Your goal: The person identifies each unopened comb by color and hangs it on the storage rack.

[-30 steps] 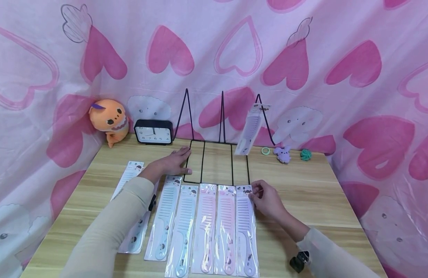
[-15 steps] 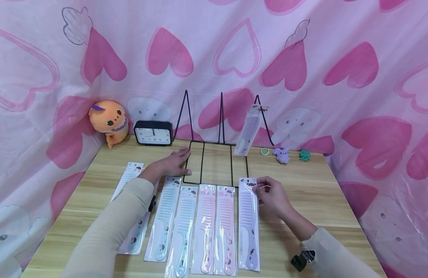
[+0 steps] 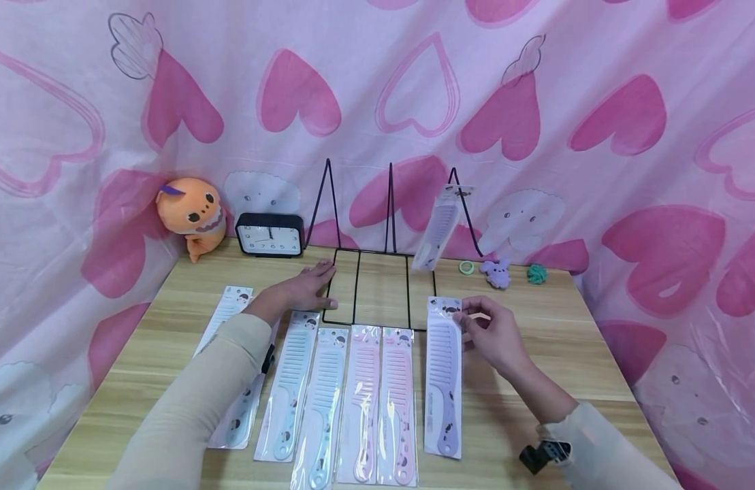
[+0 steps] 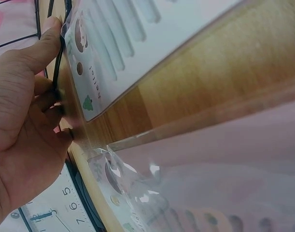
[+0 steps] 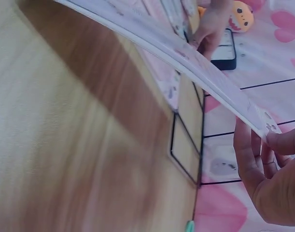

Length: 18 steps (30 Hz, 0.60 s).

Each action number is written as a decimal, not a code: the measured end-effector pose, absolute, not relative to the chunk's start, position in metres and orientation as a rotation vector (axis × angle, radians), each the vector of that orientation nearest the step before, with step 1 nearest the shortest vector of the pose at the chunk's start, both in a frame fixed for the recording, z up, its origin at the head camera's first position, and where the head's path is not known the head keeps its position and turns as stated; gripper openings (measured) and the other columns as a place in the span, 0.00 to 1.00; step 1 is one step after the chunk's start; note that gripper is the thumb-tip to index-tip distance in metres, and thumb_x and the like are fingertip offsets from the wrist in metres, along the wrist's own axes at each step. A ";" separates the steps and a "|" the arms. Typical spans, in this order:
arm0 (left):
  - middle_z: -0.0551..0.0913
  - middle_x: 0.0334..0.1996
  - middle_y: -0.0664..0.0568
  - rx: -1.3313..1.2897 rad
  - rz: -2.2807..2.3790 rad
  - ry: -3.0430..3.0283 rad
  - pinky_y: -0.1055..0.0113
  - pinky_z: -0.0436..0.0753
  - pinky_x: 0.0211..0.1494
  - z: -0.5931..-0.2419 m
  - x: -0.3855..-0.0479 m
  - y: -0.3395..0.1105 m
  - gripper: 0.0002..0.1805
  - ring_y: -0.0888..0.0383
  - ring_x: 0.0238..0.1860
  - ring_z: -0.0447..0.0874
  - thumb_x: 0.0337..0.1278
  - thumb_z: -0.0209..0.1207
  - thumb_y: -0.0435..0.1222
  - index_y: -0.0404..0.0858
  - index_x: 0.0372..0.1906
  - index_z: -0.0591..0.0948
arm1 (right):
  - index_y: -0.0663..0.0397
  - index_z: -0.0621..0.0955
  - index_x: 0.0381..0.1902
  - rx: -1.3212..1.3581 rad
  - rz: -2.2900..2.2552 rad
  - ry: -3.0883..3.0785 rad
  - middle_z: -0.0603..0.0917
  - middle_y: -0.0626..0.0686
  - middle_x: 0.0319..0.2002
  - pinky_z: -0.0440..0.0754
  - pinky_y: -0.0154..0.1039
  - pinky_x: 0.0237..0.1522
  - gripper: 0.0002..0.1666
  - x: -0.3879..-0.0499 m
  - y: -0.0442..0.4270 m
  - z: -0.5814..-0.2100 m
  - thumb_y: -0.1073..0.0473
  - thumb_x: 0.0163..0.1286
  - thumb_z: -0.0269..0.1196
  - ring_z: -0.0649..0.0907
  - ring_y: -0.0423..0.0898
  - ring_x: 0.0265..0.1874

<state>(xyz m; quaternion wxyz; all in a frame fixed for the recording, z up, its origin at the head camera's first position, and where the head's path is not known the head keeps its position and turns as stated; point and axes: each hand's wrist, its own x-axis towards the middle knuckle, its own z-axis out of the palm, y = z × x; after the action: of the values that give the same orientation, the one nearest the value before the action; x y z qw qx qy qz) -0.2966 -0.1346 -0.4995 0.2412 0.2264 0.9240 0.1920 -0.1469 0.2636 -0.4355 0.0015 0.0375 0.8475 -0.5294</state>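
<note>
In the head view my right hand (image 3: 492, 335) pinches the top right corner of a packaged purple comb (image 3: 443, 378), lifted off the table. The right wrist view shows this comb's package (image 5: 186, 60) edge-on, slanting down from my thumb and fingers. My left hand (image 3: 303, 287) rests at the left side of the black wire rack (image 3: 383, 253), with thumb and fingertips at its base bar. Another packaged purple comb (image 3: 437, 228) hangs on the rack's right hook. Two packaged pink combs (image 3: 367, 401) (image 3: 398, 408) lie in front of the rack.
Several packaged blue combs (image 3: 293, 384) lie left of the pink ones, one partly under my left forearm. Behind stand a black clock (image 3: 269, 235) and an orange plush toy (image 3: 193, 214). A green ring (image 3: 466, 267), purple figure (image 3: 496, 273) and green ball (image 3: 537, 273) lie right of the rack.
My right hand has raised the purple comb from the right end of the row and moved it slightly right and toward the rack. My left hand stays at the rack.
</note>
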 end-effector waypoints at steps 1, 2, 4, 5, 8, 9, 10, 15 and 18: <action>0.33 0.93 0.46 0.620 0.524 2.528 0.42 0.39 0.95 -0.500 -0.296 -0.134 0.53 0.43 0.93 0.29 0.81 0.60 0.58 0.41 0.92 0.44 | 0.66 0.84 0.56 0.115 -1.675 2.657 0.86 0.66 0.50 0.97 0.50 0.34 0.12 -0.147 0.263 -0.433 0.66 0.79 0.69 0.89 0.44 0.32; 0.33 0.93 0.46 0.620 0.524 2.528 0.42 0.39 0.95 -0.500 -0.296 -0.134 0.53 0.43 0.93 0.29 0.81 0.60 0.58 0.41 0.92 0.44 | 0.66 0.84 0.56 0.113 -1.692 2.650 0.86 0.66 0.50 0.97 0.50 0.34 0.13 -0.146 0.263 -0.430 0.66 0.79 0.69 0.89 0.44 0.32; 0.33 0.93 0.46 0.619 0.529 2.527 0.41 0.39 0.95 -0.500 -0.296 -0.134 0.53 0.42 0.93 0.29 0.81 0.60 0.58 0.41 0.92 0.44 | 0.67 0.83 0.56 0.116 -1.709 2.642 0.87 0.66 0.50 0.97 0.48 0.33 0.13 -0.146 0.263 -0.424 0.65 0.79 0.70 0.89 0.43 0.32; 0.34 0.93 0.46 0.618 0.530 2.528 0.41 0.39 0.95 -0.500 -0.296 -0.134 0.53 0.42 0.93 0.29 0.81 0.60 0.58 0.41 0.92 0.44 | 0.66 0.83 0.56 0.122 -1.709 2.643 0.87 0.66 0.50 0.97 0.47 0.33 0.13 -0.146 0.262 -0.421 0.64 0.80 0.70 0.89 0.42 0.32; 0.33 0.93 0.46 0.611 0.533 2.526 0.41 0.40 0.95 -0.500 -0.297 -0.134 0.53 0.42 0.93 0.29 0.81 0.60 0.58 0.41 0.92 0.45 | 0.64 0.84 0.56 0.142 -1.703 2.654 0.88 0.65 0.51 0.97 0.45 0.34 0.13 -0.146 0.262 -0.411 0.62 0.81 0.69 0.88 0.41 0.35; 0.33 0.93 0.46 0.609 0.532 2.526 0.41 0.40 0.95 -0.499 -0.296 -0.134 0.53 0.42 0.93 0.29 0.81 0.60 0.58 0.41 0.92 0.45 | 0.64 0.84 0.56 0.146 -1.703 2.662 0.88 0.65 0.50 0.97 0.44 0.34 0.13 -0.145 0.262 -0.407 0.61 0.81 0.69 0.88 0.41 0.35; 0.33 0.93 0.46 0.609 0.532 2.526 0.41 0.40 0.95 -0.499 -0.296 -0.134 0.53 0.42 0.93 0.29 0.81 0.60 0.58 0.41 0.92 0.45 | 0.64 0.84 0.56 0.148 -1.706 2.670 0.88 0.64 0.50 0.97 0.44 0.35 0.13 -0.145 0.262 -0.404 0.61 0.82 0.68 0.88 0.41 0.36; 0.33 0.93 0.45 0.620 0.532 2.524 0.42 0.39 0.95 -0.498 -0.297 -0.134 0.53 0.42 0.93 0.29 0.81 0.60 0.58 0.40 0.92 0.44 | 0.67 0.83 0.55 0.107 -1.790 2.692 0.86 0.55 0.44 0.97 0.45 0.35 0.13 -0.144 0.262 -0.392 0.62 0.82 0.68 0.88 0.40 0.35; 0.34 0.93 0.45 0.627 0.533 2.526 0.42 0.39 0.95 -0.497 -0.297 -0.134 0.54 0.42 0.93 0.29 0.81 0.60 0.57 0.40 0.92 0.44 | 0.69 0.83 0.53 0.085 -1.884 2.700 0.87 0.46 0.39 0.97 0.43 0.35 0.12 -0.143 0.262 -0.386 0.63 0.81 0.68 0.89 0.39 0.35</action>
<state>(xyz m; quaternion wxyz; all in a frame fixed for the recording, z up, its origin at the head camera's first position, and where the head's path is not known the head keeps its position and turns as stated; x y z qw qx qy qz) -0.2967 -0.1343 -0.4975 0.2402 0.2290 0.9230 0.1948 -0.1435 0.2618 -0.3858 -0.0758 0.0257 0.8175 -0.5704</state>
